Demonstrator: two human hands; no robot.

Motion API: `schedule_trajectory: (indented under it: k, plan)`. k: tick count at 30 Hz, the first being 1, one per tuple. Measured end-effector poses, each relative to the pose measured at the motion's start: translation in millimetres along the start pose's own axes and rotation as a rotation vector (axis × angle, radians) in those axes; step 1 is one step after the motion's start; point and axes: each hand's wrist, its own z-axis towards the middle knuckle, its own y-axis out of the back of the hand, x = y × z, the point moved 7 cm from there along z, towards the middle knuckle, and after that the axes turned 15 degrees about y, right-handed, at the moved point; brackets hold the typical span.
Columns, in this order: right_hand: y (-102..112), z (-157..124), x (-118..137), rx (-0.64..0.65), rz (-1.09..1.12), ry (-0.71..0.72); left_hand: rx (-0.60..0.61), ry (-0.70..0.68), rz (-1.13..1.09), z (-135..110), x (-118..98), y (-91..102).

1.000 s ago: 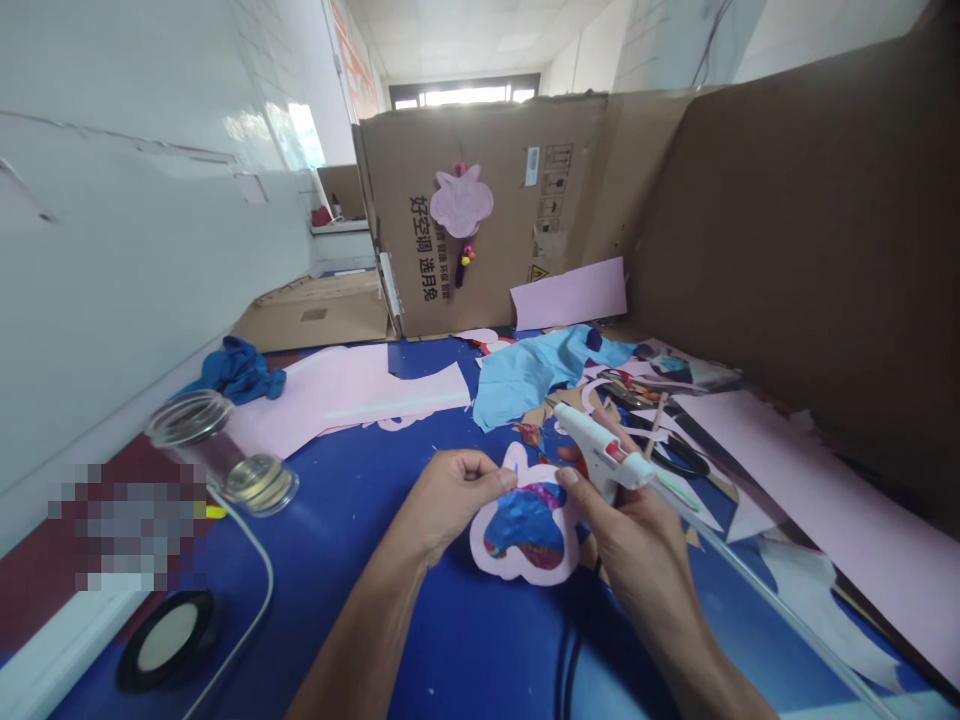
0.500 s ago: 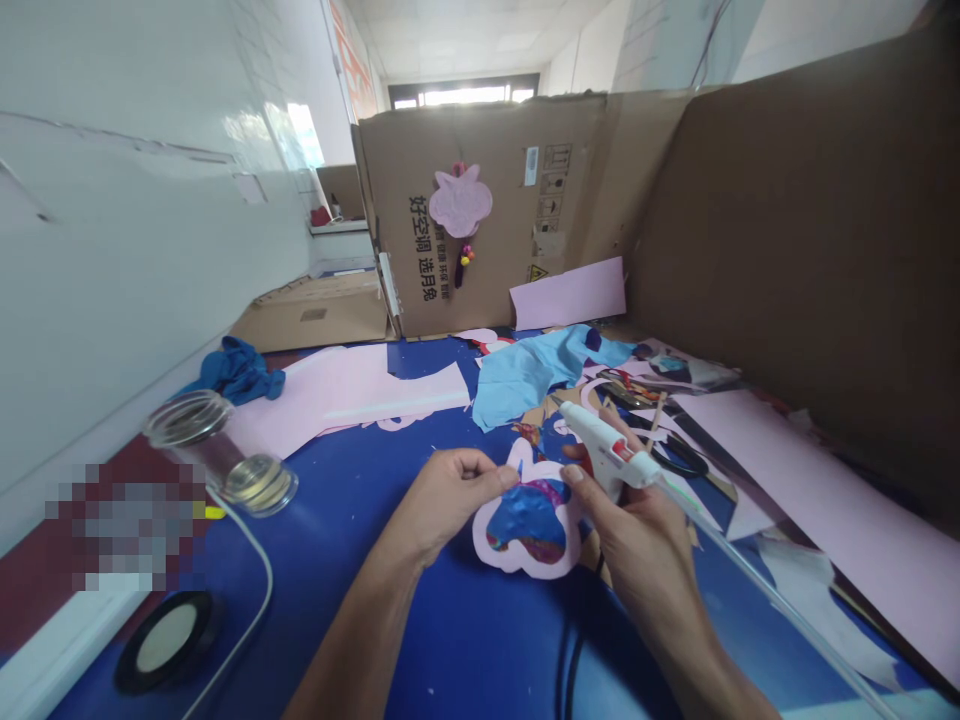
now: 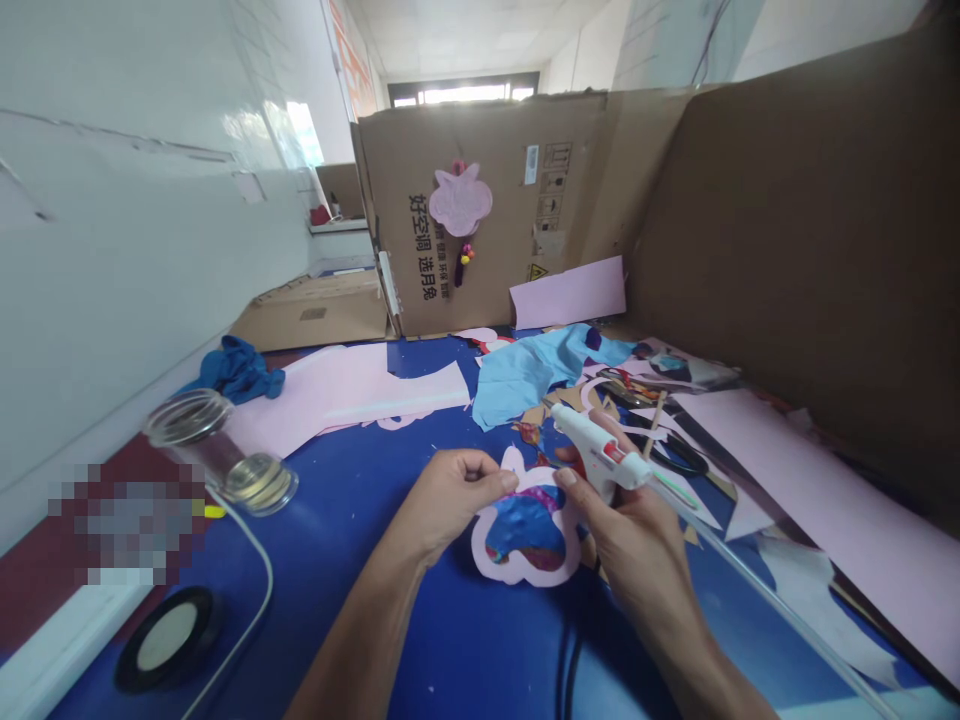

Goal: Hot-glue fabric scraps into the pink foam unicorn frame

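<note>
My left hand (image 3: 459,500) pinches the upper left edge of a pink paper cutout (image 3: 486,556) with rounded lobes. Blue and purple fabric (image 3: 525,520) fills the opening in the cutout's middle. In my right hand (image 3: 637,540) is a white glue gun (image 3: 596,440), its nozzle pointing up and to the left, away from the cutout. The thumb of that hand also presses on the cutout's upper right edge. A clear glue stick (image 3: 757,570) runs out of the gun's back toward the lower right. My right palm is hidden.
Light blue cloth (image 3: 517,375) and pink paper sheets (image 3: 352,390) lie beyond my hands. Scissors (image 3: 675,445) and paper scraps are at the right. A glass jar (image 3: 217,450) and a black tape roll (image 3: 166,635) stand left. Cardboard (image 3: 495,220) walls the back, with a pink ornament (image 3: 461,203) hanging there.
The glue gun has shifted slightly left and down with my right hand. The cutout has tipped slightly and sits a little lower, still held.
</note>
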Motion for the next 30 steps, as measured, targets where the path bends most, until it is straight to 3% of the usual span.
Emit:
schedule_trajectory:
  k: [11,18,30]
  plan:
    - [-8.3,-2.9,6.0,0.061,-0.019,-0.016,-0.038,-0.047,-0.020,1.0,-2.8,0.3]
    - [-6.3,-1.8,2.3,0.021,-0.006,-0.016,0.075,0.069,-0.085,1.4,6.5,-8.9]
    - [-4.9,1.0,4.6,-0.013,0.006,0.015,0.046,0.118,-0.137,3.8,11.4,-4.2]
